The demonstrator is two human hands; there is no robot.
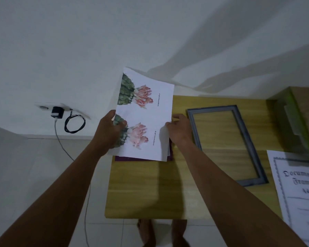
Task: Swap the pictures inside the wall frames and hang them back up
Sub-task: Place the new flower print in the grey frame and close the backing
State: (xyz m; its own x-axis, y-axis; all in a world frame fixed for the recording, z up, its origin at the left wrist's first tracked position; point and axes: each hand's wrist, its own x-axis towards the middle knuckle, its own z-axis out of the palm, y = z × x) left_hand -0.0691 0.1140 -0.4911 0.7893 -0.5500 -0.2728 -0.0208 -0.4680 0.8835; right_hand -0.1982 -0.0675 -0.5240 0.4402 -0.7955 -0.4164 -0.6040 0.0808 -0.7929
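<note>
Print: we hold the cactus print (146,111) raised above the worktop's (150,193) far-left corner.
Grip: left hand (111,132) and right hand (178,129) each pinch a side edge.
Frame: the grey frame (212,108) lies empty, far right.
Care: we should keep the sheet taut and uncreased.

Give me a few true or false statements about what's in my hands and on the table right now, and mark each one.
1. The left hand and the right hand both hold the cactus print. True.
2. The grey frame hangs on the wall. False: it lies flat on the table.
3. The grey frame holds a picture. False: it is empty, and the table's wood shows through it.
4. A charger is plugged into the wall left of the table. True.
5. A document sheet lies to the right of the grey frame. True.
</note>
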